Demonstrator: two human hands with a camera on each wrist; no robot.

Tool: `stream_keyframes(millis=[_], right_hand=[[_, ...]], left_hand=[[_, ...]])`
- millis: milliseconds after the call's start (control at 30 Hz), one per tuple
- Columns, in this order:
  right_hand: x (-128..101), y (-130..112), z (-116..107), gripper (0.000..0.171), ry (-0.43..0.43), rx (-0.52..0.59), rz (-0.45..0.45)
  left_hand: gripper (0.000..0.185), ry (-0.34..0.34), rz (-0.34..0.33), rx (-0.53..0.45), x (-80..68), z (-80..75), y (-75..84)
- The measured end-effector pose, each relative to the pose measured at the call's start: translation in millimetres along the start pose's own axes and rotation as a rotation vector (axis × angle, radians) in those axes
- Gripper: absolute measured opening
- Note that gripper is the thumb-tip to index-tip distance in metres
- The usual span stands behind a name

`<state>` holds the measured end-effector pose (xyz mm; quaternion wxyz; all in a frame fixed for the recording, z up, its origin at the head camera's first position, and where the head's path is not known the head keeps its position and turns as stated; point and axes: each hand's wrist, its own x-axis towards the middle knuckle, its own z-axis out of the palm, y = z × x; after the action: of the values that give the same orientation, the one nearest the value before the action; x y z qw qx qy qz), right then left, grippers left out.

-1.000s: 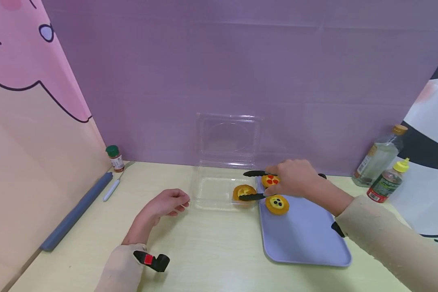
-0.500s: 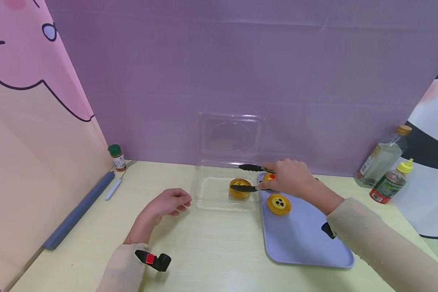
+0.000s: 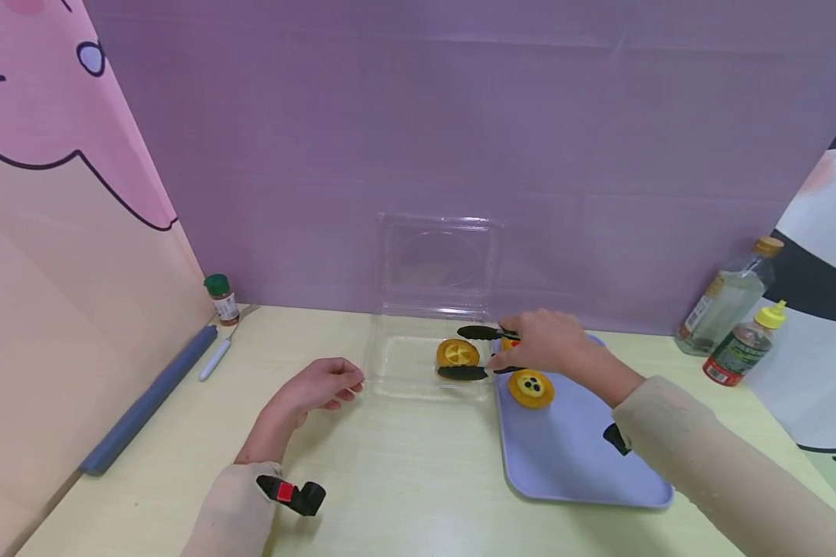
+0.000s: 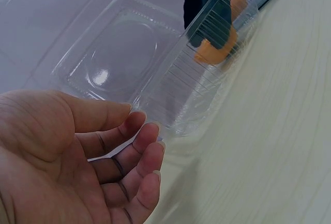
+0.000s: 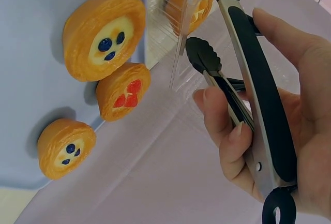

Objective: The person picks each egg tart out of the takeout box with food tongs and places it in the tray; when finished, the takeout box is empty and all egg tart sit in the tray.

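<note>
Two hands work at a pale table [image 3: 404, 472]. Far left, a small green-capped jar [image 3: 221, 299] stands against the purple backdrop, with a white-handled utensil [image 3: 217, 357] lying beside it, its far end too thin to make out. The left hand [image 3: 315, 391] rests on the table with fingers [image 4: 147, 154] loosely curled and holding nothing, their tips just beside the near left corner of the clear plastic clamshell box [image 3: 407, 363], which the left wrist view cuts off at its edge. The box's lid stands open against the backdrop, hard to trace because it is see-through. Inside the box sits a yellow-topped tart [image 3: 457, 353], flanked by the parted tips of the black tongs [image 3: 481, 352]; whether the tips touch it is unclear. The right hand [image 3: 553, 344] grips the tongs' handles, thumb above and fingers [image 5: 222, 131] wrapped below. Behind that hand a red-topped tart [image 5: 124, 97] is mostly hidden in the head view. A blueberry-topped tart [image 3: 530, 387] lies on the lilac tray [image 3: 578, 456]; the right wrist view shows another [image 5: 67, 149]. Far right stand a clear bottle [image 3: 728, 298] and a yellow-capped bottle [image 3: 741, 346].
</note>
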<state>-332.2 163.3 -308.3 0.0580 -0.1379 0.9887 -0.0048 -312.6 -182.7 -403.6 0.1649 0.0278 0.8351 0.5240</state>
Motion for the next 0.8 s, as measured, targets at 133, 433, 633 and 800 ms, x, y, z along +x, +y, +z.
stream_keyframes(millis=[133, 433, 633, 800], right_hand=[[2, -2, 1, 0.083, -0.005, -0.024, -0.003], [4, 1, 5, 0.077, -0.006, -0.022, -0.007], [4, 5, 13, 0.071, 0.020, 0.012, -0.023], [4, 6, 16, 0.070, 0.019, 0.043, -0.017]], left_hand=[[0.026, 0.000, -0.002, 0.000, 0.1, -0.1, 0.2], [0.027, 0.002, 0.001, 0.001, -0.3, 0.0, 1.8], [0.026, 0.003, 0.000, 0.004, -1.4, 0.6, 1.4], [0.026, 0.005, 0.005, 0.000, -1.9, 0.5, 1.7]])
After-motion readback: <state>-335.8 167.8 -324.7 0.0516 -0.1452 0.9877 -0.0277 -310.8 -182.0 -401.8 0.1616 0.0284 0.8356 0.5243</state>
